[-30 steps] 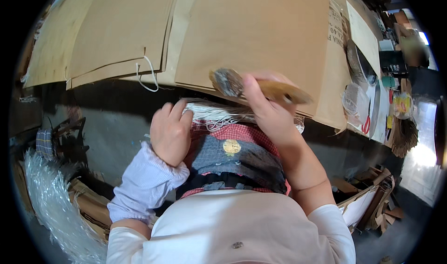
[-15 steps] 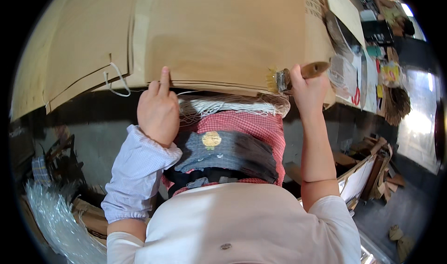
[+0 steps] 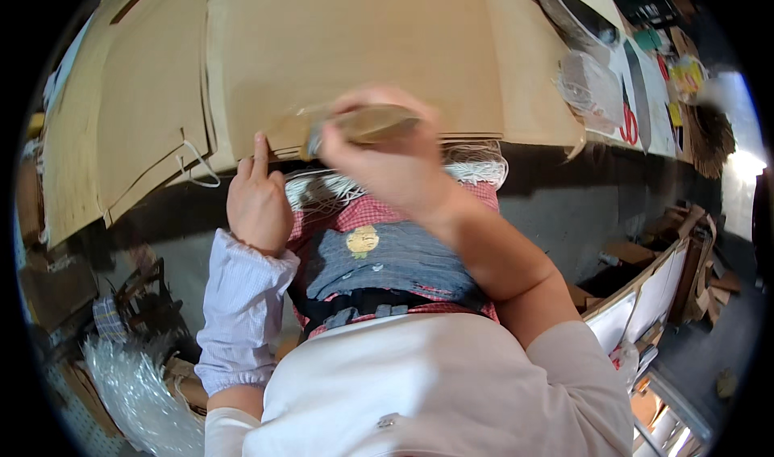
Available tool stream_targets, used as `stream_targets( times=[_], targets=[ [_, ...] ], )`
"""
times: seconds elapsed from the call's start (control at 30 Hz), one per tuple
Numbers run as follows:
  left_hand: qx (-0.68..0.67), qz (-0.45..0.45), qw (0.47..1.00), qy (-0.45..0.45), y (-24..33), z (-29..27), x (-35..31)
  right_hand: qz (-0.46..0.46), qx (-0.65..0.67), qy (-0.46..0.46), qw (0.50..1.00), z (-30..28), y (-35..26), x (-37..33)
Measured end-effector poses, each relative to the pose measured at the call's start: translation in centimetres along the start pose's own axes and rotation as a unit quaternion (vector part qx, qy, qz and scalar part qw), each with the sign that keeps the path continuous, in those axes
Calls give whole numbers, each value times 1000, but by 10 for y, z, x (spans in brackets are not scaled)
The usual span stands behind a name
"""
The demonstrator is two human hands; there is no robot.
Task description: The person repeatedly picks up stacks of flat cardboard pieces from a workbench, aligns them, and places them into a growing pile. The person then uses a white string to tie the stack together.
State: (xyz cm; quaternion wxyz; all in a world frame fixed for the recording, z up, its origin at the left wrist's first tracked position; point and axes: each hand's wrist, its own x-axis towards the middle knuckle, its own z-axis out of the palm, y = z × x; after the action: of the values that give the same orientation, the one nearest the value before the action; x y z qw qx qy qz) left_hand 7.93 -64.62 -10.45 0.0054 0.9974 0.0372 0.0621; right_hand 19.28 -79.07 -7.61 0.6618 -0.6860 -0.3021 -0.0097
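Note:
A stack of brown kraft paper sheets (image 3: 355, 45) covers the middle of the table, its layered edges toward me. My left hand (image 3: 260, 207) rests at the stack's near left corner. Its index finger is stretched out on the paper edge and the other fingers are bent, with nothing seen in them. Blurred by motion, my right hand (image 3: 387, 154) grips a flat paintbrush (image 3: 375, 125) by its wooden handle. The brush points left, low over the near edge of the top sheet; its bristles are smeared. A bundle of white cords (image 3: 476, 166) hangs below the edge, at my lap.
To the left lies another brown paper piece (image 3: 153, 94) with a white cord loop (image 3: 197, 166). On the right are a clear plastic bag (image 3: 588, 90) and red-handled scissors (image 3: 628, 125). Clear plastic strands (image 3: 145, 392) stand low left; cardboard scraps (image 3: 685, 247) lie low right.
My right hand has swept the brush left along the near paper edge, from the right side to near my left hand. My left hand keeps its place on the corner; the view has shifted.

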Motion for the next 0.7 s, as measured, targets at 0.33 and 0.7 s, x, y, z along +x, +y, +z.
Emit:
stream_targets(
  times=[0.33,0.7],
  targets=[
    [-2,-33,997,-73,8,-5,3,126,-273,30,953,-100,26,7],
    [-82,-27,996,-1,8,-19,-5,74,147,144,976,-216,-30,54]
  ],
)
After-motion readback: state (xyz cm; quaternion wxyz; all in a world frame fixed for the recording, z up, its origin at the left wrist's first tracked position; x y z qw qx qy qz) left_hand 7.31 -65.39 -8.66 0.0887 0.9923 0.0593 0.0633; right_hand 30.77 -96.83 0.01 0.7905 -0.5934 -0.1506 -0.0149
